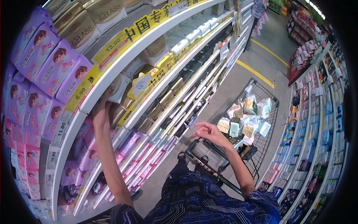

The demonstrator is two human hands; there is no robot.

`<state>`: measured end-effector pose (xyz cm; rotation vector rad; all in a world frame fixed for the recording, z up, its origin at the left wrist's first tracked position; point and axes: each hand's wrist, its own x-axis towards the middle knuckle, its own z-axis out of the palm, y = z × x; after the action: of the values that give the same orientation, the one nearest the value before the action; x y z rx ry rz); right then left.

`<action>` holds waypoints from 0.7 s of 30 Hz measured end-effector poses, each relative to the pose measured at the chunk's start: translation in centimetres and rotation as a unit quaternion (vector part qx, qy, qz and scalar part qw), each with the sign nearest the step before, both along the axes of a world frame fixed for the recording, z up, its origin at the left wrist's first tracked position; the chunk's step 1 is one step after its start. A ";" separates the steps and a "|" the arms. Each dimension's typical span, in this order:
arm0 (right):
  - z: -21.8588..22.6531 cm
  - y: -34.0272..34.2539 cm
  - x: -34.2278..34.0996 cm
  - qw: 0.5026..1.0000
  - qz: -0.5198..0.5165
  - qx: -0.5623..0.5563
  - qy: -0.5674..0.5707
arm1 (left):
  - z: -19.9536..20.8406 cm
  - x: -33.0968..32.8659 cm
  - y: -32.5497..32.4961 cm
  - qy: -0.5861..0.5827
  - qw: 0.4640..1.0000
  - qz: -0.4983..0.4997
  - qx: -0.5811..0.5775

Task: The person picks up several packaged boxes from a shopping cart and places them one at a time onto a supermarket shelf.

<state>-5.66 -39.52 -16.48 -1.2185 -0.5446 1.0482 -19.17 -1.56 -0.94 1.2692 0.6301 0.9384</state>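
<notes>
My left hand [100, 113] reaches in under the front edge of an upper shelf on the left. It is right beside a white and gold package [118, 89], at its lower left. Its fingers are mostly hidden by the shelf edge and the package, so their grip does not show. My right hand [209, 133] hovers over the handle end of a shopping cart [256, 83], empty, with its fingers apart. Inside the cart lies a loose heap of packages [248, 121] in white, green, gold and pale blue.
Tiered white shelves [71, 127] hold purple packages [63, 67], pink packages [31, 162] and gold boxes [106, 15]. Yellow price strips line their edges. Another stocked shelf [309, 149] runs along the right. Yellow lines [257, 74] cross the grey floor beyond the cart.
</notes>
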 end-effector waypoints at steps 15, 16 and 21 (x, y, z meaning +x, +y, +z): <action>-5.1 -6.0 -3.0 0.990 -0.103 -0.079 0.055 | 0.3 8.1 0.5 0.140 0.957 -0.087 0.237; -5.3 -6.0 -3.0 0.989 -0.102 -0.084 0.061 | 0.3 8.2 0.6 0.137 0.956 -0.087 0.244; -4.9 -5.3 -2.8 0.990 -0.095 -0.078 0.068 | -1.0 8.0 4.1 0.170 0.942 -0.106 0.269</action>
<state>-8.43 -44.80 -21.38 -1.2980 -0.2391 1.0172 -11.18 2.56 -1.98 1.9778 0.4992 0.7359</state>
